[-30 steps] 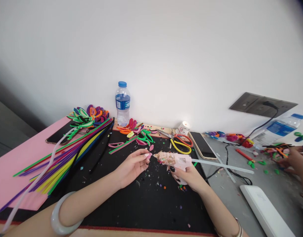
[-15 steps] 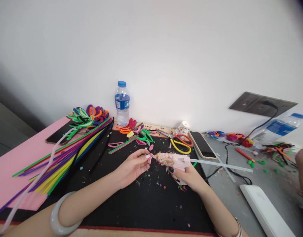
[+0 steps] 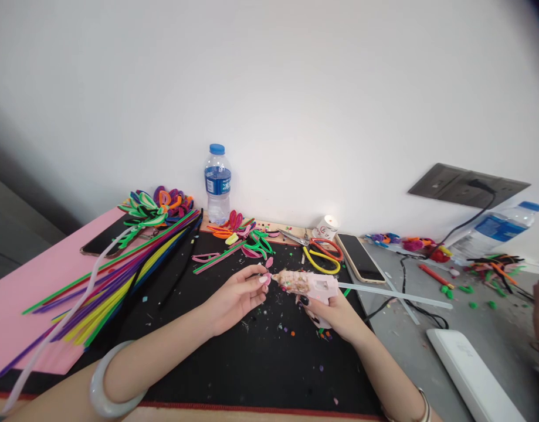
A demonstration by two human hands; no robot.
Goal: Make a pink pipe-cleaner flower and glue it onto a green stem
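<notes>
Over the middle of a black rectangular mat with a red stitched edge (image 3: 225,375), a pale pink plastic glue gun, crusted with tan residue toward its front (image 3: 315,286), sits in the right hand (image 3: 337,316), whose fingers wrap the handle. Nearer the mat's left side, the left hand (image 3: 238,299) pinches a small pink piece (image 3: 267,279) between thumb and forefinger, its other fingers loosely curled. The step in hand seems to be meeting nozzle and piece, and probably goes best with the gun steady above the mat, the trigger pressed gently, and the left fingertips well back from a tip that is likely hot; whether nozzle and piece touch, I cannot tell. As for direction, the gun's long axis runs nearly crosswise over the mat, its nozzle aimed at the mat's left side and slanting slightly toward the far edge. A long translucent whitish glue stick (image 3: 396,296) carries that line backward past the mat's right edge. The pink piece shows too little of itself for its own axis to be read
</notes>
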